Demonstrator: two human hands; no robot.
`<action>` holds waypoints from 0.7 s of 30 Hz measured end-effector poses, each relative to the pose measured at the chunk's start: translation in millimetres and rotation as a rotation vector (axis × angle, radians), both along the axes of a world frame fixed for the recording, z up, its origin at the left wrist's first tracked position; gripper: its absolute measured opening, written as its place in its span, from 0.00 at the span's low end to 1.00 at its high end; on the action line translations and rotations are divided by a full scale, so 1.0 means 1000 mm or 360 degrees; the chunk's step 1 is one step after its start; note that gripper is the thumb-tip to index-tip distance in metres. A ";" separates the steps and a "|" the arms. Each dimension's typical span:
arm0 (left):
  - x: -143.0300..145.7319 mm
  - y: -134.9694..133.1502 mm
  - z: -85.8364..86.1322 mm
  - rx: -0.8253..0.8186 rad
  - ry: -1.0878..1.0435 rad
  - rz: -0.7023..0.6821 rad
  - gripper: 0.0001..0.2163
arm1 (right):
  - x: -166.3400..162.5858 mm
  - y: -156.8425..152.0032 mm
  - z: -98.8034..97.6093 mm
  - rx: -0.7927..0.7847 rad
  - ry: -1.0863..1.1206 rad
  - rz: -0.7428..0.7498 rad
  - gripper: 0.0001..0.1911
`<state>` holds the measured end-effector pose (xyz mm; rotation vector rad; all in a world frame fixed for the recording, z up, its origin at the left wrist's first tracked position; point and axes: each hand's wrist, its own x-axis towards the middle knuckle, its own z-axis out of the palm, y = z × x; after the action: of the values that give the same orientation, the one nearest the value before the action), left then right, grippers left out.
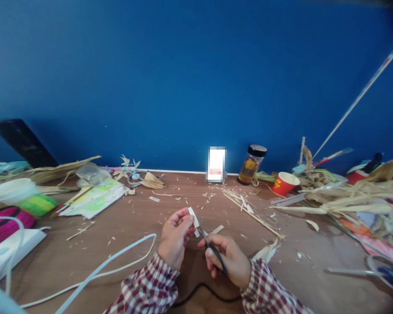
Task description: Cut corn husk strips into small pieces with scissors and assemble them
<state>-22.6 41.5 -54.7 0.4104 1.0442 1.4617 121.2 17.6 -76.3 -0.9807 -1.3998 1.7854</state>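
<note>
My left hand (175, 237) pinches a small pale strip of husk (193, 216) between thumb and fingers, held upright above the brown table (118, 244). My right hand (227, 259) grips black-handled scissors (212, 248), whose blades reach up to the strip's lower edge. Both hands sit close together near the table's front middle. Both wrists wear red and white checked sleeves.
Dried husks and trimmings (347, 196) pile up at the right, beside a red paper cup (284, 183) and a black-lidded jar (252, 165). At left lie green-printed paper (94, 198), a white bowl (11, 189) and a white cable (101, 266). Scraps litter the table.
</note>
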 end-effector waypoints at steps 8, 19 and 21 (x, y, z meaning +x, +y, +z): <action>0.002 -0.002 -0.001 -0.0028 0.0006 -0.0019 0.11 | 0.000 0.001 0.000 -0.0004 -0.0036 -0.0024 0.26; 0.003 -0.003 -0.001 -0.0018 -0.0002 -0.0034 0.13 | 0.000 0.002 -0.001 -0.0001 -0.0109 -0.0037 0.23; 0.003 -0.003 -0.001 -0.0017 0.0002 -0.0036 0.12 | 0.000 0.002 0.000 -0.0005 -0.0126 -0.0044 0.23</action>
<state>-19.7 38.2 -56.0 0.4143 1.0451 1.4356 121.1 19.3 -76.6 -1.0777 -1.4255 1.7460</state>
